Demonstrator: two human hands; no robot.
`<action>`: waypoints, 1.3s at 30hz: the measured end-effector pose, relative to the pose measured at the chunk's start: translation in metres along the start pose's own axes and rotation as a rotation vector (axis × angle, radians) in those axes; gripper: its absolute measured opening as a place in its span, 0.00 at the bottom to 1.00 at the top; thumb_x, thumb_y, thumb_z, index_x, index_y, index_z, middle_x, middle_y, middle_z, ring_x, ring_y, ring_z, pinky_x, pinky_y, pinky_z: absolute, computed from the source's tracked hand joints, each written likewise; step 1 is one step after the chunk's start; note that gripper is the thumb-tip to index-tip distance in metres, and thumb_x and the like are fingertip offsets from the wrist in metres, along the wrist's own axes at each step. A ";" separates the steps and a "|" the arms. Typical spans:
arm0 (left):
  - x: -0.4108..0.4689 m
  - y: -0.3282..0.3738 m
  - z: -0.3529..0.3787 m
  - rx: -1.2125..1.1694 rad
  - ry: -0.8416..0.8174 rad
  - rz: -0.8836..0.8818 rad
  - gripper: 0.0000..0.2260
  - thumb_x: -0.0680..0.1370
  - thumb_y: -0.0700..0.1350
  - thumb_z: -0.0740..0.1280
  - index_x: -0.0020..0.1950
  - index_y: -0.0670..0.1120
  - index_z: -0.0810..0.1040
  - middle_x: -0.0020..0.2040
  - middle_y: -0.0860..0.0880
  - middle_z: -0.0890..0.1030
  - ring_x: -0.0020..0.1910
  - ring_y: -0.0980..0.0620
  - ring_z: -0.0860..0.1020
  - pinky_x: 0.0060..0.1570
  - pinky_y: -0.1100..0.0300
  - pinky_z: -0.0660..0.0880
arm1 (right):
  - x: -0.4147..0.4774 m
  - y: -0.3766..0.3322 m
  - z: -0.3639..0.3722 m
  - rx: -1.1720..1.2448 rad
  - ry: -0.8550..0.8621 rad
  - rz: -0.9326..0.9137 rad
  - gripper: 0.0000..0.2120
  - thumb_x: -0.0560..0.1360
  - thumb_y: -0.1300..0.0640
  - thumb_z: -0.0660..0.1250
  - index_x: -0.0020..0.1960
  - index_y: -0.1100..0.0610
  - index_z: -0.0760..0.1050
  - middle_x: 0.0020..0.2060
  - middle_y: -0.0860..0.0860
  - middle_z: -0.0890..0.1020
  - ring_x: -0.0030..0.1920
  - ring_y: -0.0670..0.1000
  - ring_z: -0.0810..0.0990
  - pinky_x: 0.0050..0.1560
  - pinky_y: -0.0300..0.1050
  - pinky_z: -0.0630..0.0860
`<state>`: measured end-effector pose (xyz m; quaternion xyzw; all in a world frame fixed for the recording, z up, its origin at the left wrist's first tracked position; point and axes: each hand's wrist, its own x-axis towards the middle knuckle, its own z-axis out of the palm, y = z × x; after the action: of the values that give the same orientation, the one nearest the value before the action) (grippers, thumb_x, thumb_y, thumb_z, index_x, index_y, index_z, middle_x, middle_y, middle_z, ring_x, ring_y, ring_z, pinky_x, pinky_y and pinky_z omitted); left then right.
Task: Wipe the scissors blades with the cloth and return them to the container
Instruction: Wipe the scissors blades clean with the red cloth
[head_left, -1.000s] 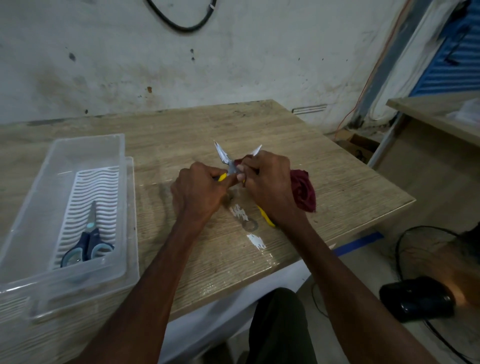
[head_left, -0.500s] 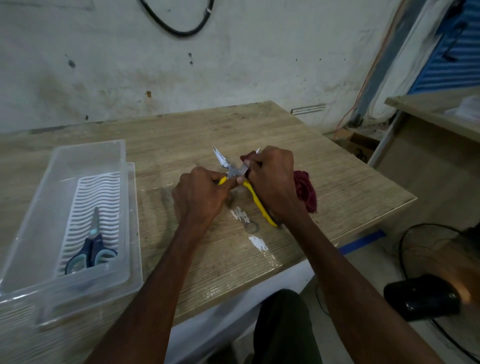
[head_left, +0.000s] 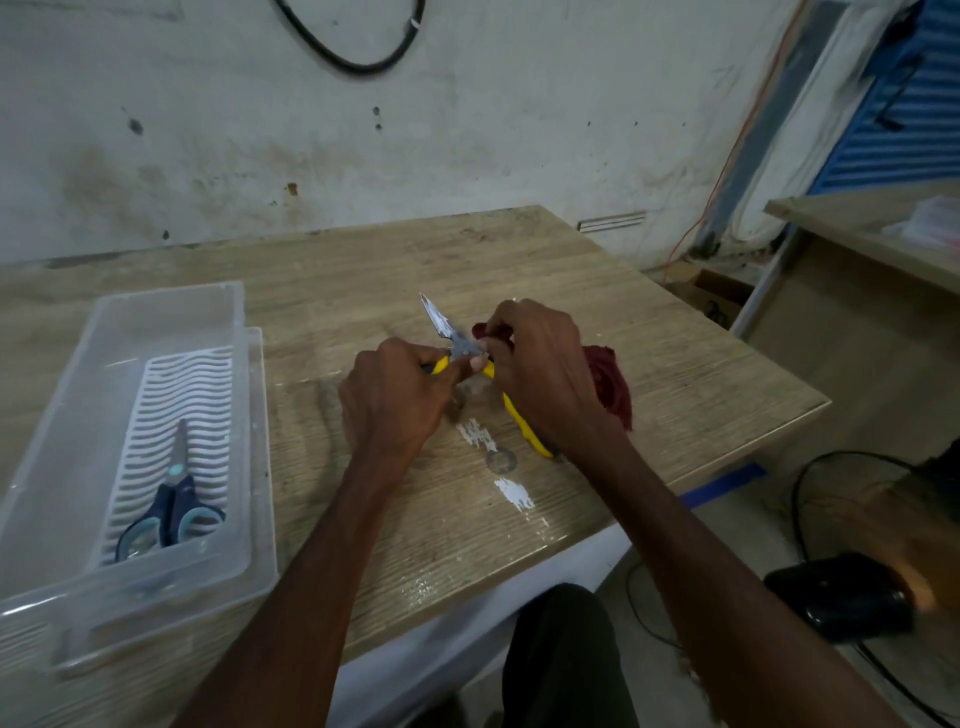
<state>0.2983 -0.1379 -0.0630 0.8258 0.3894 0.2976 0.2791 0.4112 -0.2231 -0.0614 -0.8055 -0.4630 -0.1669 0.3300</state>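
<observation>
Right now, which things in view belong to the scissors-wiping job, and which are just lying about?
In the job:
yellow scissors, gripped by the left hand
red cloth, held by the right hand
clear container

Lying about:
blue scissors inside the container
black cable on the wall
black device on the floor

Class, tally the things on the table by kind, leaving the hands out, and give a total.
Scissors: 2, yellow scissors and blue scissors
Cloth: 1
Container: 1
Clear tray under it: 1
Total: 5
</observation>
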 end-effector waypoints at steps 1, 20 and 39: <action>0.000 0.000 0.000 0.006 -0.004 0.002 0.20 0.66 0.70 0.67 0.49 0.60 0.83 0.37 0.50 0.83 0.43 0.48 0.81 0.37 0.61 0.66 | 0.000 -0.001 0.004 0.003 -0.012 -0.011 0.05 0.72 0.56 0.67 0.42 0.59 0.77 0.38 0.57 0.79 0.39 0.58 0.78 0.40 0.54 0.75; -0.002 -0.001 -0.003 0.008 -0.021 0.045 0.18 0.69 0.67 0.67 0.51 0.59 0.83 0.40 0.50 0.84 0.44 0.49 0.81 0.37 0.61 0.64 | 0.002 0.004 0.004 0.194 0.012 0.149 0.06 0.69 0.48 0.72 0.42 0.49 0.81 0.35 0.44 0.82 0.38 0.44 0.80 0.39 0.48 0.77; -0.002 0.000 -0.002 0.026 0.010 0.062 0.19 0.69 0.67 0.67 0.52 0.59 0.82 0.41 0.50 0.84 0.44 0.49 0.80 0.38 0.62 0.63 | 0.010 0.009 0.006 0.039 -0.021 0.048 0.07 0.71 0.50 0.69 0.43 0.52 0.76 0.39 0.48 0.81 0.40 0.52 0.78 0.40 0.49 0.74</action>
<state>0.2959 -0.1392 -0.0619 0.8394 0.3690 0.3052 0.2569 0.4241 -0.2155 -0.0635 -0.8115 -0.4502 -0.1415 0.3447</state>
